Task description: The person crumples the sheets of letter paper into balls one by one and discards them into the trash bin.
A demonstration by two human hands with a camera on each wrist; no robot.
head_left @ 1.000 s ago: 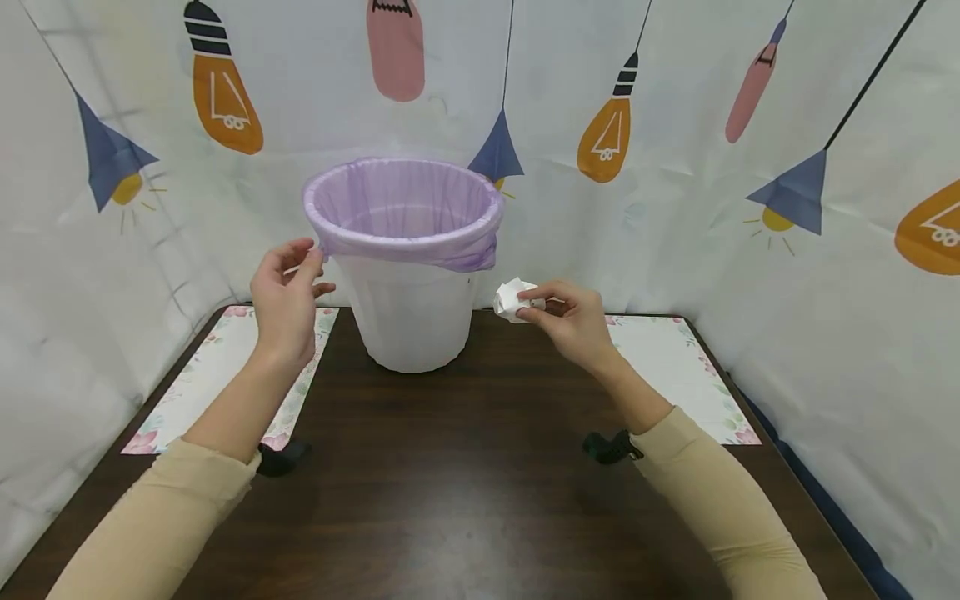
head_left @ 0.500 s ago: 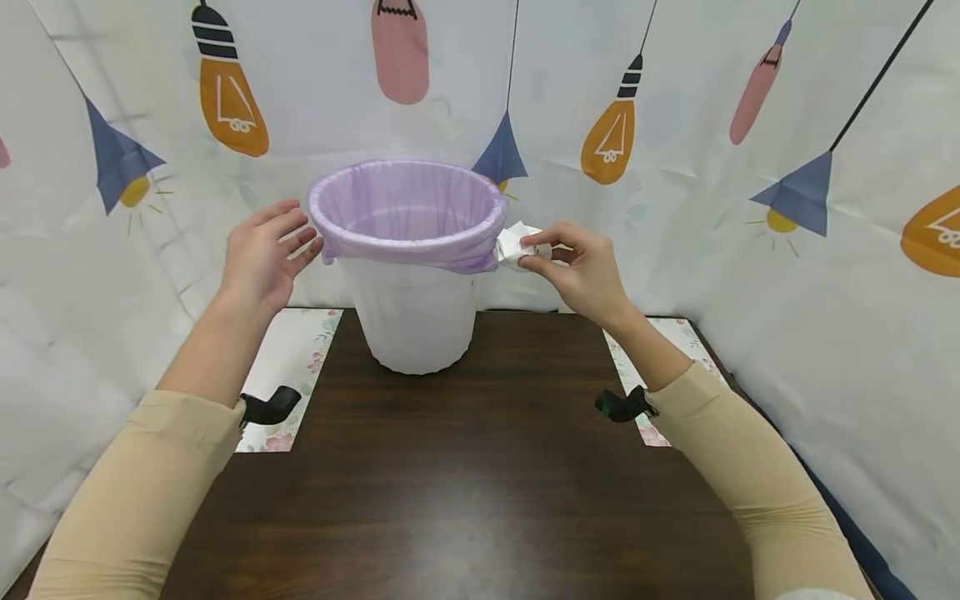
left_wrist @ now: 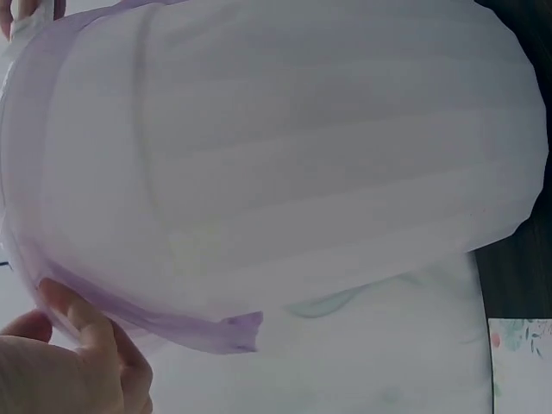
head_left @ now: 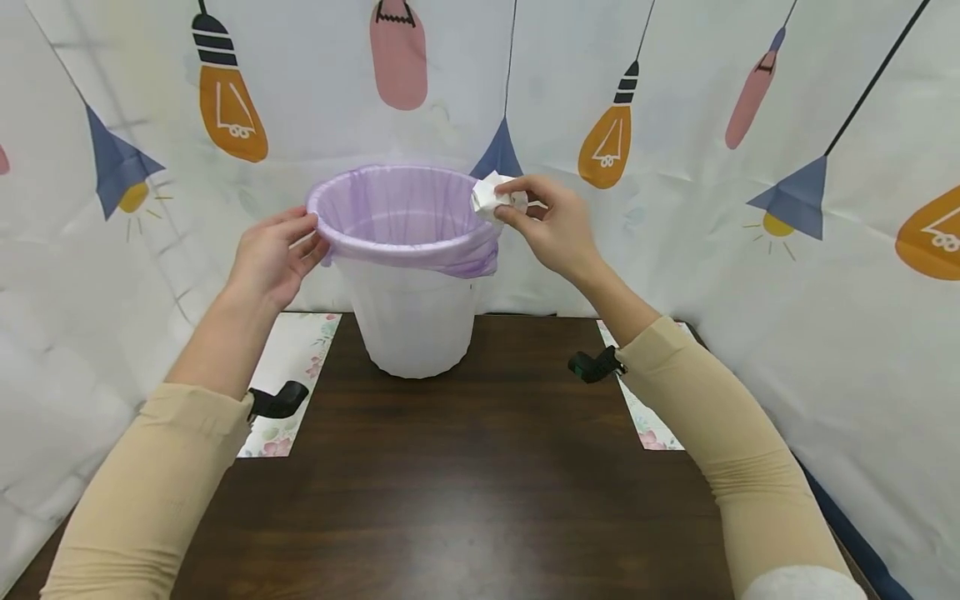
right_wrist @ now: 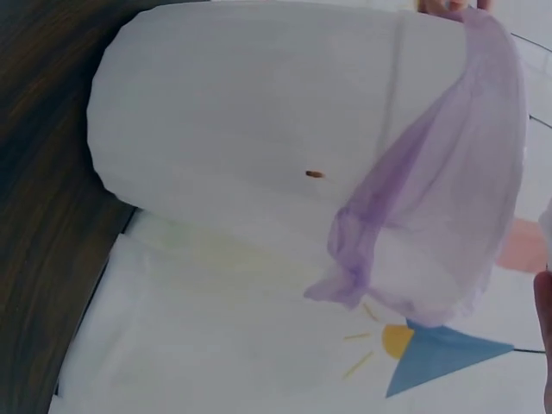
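A white bin (head_left: 412, 325) lined with a purple bag (head_left: 397, 242) stands upright at the far side of the table. The bag is folded over the rim, with a loose bunched end at the right. My left hand (head_left: 273, 254) rests its fingertips against the bin's left rim, fingers loosely extended; in the left wrist view the fingers (left_wrist: 86, 328) touch the bag's folded edge. At the right rim, my right hand (head_left: 551, 221) pinches a crumpled piece of white paper (head_left: 491, 197) between thumb and fingers, level with the bin's opening. Only a sliver of it shows in the right wrist view.
White floral-edged mats (head_left: 288, 375) lie on the dark wooden table (head_left: 450, 492) at left and right. A white curtain (head_left: 675, 217) printed with lamps hangs close behind the bin and along both sides. Both wrists wear black camera mounts (head_left: 596, 365).
My right hand has risen with the crumpled paper from below the bin's rim to rim height. The left hand drew back with fingers spread, then came back to touch the left rim.
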